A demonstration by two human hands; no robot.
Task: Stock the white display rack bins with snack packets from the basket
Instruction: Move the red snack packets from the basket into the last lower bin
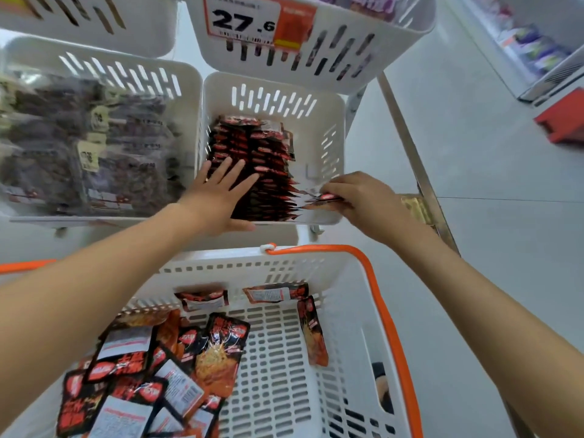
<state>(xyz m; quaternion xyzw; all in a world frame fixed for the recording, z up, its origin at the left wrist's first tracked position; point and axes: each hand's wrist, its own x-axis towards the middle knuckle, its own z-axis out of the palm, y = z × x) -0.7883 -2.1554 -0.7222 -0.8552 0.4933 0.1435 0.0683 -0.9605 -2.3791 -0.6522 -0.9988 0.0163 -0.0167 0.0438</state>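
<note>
Our left hand (221,192), flat and spread, steadies the row (252,147) in the bin (336,121); our right hand (360,197) pinches a packet (328,197) at its near end. Next we likely slot it in, then reach into the basket (344,273).

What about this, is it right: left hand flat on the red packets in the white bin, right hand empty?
Not quite. The head view shows the right hand pinching a red packet, not empty. The left hand does lie flat on the red packets in the white bin.
</note>
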